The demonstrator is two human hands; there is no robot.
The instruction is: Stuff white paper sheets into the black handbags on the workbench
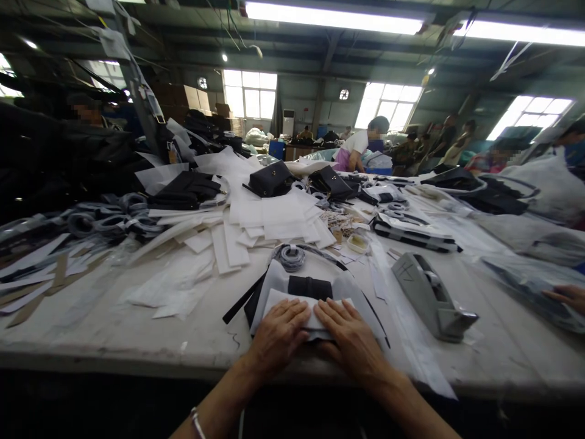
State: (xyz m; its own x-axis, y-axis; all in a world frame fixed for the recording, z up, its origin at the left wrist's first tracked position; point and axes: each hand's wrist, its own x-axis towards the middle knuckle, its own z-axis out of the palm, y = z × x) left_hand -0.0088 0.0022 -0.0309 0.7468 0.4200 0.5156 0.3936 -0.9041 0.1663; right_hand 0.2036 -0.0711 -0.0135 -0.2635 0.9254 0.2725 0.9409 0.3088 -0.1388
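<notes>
Both hands lie on a white foam sheet (275, 297) folded over a black bag near the table's front edge. My left hand (280, 334) rests on the sheet's left part with its fingers stretched out. Flat on the right part is my right hand (350, 336), its fingers spread and the thumb tucked under toward the near edge. Above the fingertips a black piece of the bag (309, 286) shows between grey-white wrapping. A coiled, wrapped strap (291, 258) sits just behind it. The bag's underside is hidden.
A grey tape dispenser (427, 296) stands to the right. Stacked white foam sheets (278, 216), black bags (269, 178) and wrapped coils (98, 219) lie behind and left. At the far right another person's hand (569, 297) touches plastic-covered goods. More people are in the background.
</notes>
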